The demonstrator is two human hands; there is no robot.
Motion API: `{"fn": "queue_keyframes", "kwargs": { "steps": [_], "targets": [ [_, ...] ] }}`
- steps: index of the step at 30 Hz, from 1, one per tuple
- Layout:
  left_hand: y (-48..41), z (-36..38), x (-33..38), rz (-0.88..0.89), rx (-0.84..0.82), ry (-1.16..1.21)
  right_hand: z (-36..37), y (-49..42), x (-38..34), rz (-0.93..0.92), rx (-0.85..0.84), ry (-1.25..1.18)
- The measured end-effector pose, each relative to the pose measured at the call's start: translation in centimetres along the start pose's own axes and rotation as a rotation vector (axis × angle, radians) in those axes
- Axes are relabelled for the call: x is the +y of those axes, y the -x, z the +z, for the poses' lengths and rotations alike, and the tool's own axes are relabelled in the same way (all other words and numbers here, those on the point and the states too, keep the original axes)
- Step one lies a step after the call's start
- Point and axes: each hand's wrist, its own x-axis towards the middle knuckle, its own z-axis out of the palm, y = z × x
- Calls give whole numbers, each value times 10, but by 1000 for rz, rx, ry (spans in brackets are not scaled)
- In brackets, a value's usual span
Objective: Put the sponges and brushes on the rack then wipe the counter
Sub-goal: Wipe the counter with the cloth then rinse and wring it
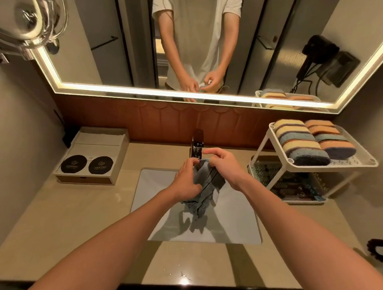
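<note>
With sponges (304,142) and brushes (290,185) on the rack (360,163) at the surface's (71,227) back right corner, wiping seems begun: left grip (186,182) and right grip (223,166) both pinch a cloth (208,188) above the sink (238,213), which next needs spreading onto the surface.

A beige counter (71,227) is spread beneath both hands, with a pale sink (237,218) sunk into it directly under them. A wooden box (97,140) is set well left of the left hand (187,180). A white two-tier rack (345,164) is stood right of the right hand (224,168).
</note>
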Motion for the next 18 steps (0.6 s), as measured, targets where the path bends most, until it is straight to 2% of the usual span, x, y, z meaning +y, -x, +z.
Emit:
{"fn": "queue_keyframes", "kwargs": {
  "steps": [3, 7, 10, 14, 18],
  "targets": [
    [-8, 6, 3, -15, -33, -116, -5, -2, -7, -50, 2, 29],
    [-17, 12, 12, -16, -49, -67, -17, -2, -13, -92, 33, 12],
    [-24, 12, 12, 22, -75, -168, -26, -2, -16, -69, 50, -68],
    [-27, 14, 8, -17, -140, -36, -37, -6, -17, -51, 93, -164],
    [-28, 4, 6, -58, -169, 17, -43, -12, -7, -102, 160, -30]
  ]
}}
